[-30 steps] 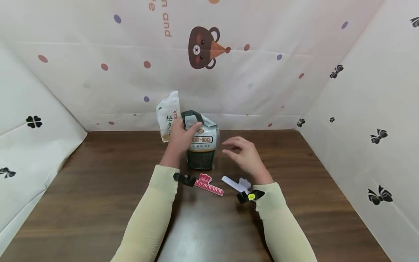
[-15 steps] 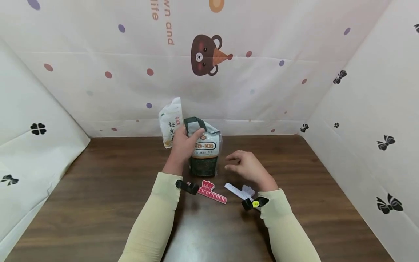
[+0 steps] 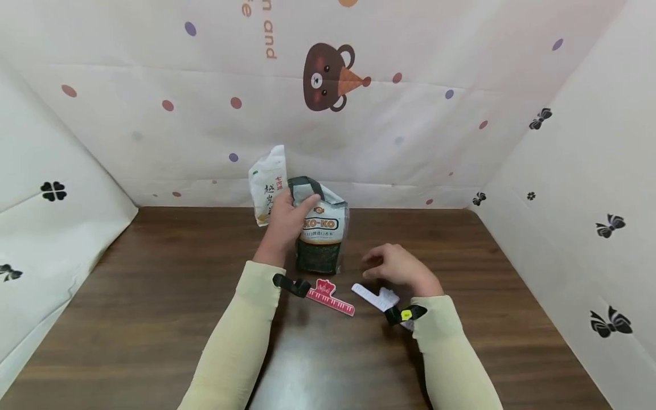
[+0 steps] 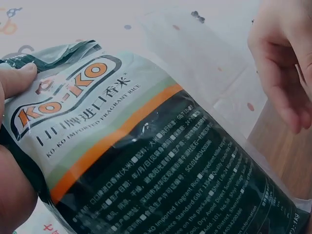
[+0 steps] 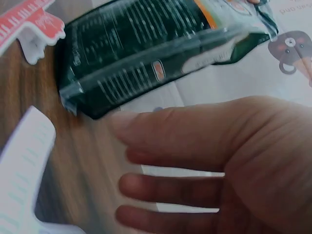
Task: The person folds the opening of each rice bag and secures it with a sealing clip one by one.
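A green and white bag of KO-KO rice [image 3: 320, 242] stands on the table, its top folded over. My left hand [image 3: 287, 219] grips it at the upper left; in the left wrist view the thumb [image 4: 17, 79] lies across its front. To the right of the bag, my right hand [image 3: 397, 265] hovers with loosely bent fingers and nothing in them. Below that hand lies a pale lilac bag clip [image 3: 376, 298], partly covered by the wrist strap. A red bag clip [image 3: 330, 297] with a ruler-like bar rests in front of the bag.
Behind my left hand, a white bag with Chinese lettering [image 3: 267, 176] leans against the patterned backdrop [image 3: 410, 171]. White sheets with black bows and clovers enclose the brown wooden table [image 3: 179, 296] on both sides.
My right hand has moved away from the rice bag, to the right and nearer to me, towards the lilac clip. My left hand keeps its grip on the bag.
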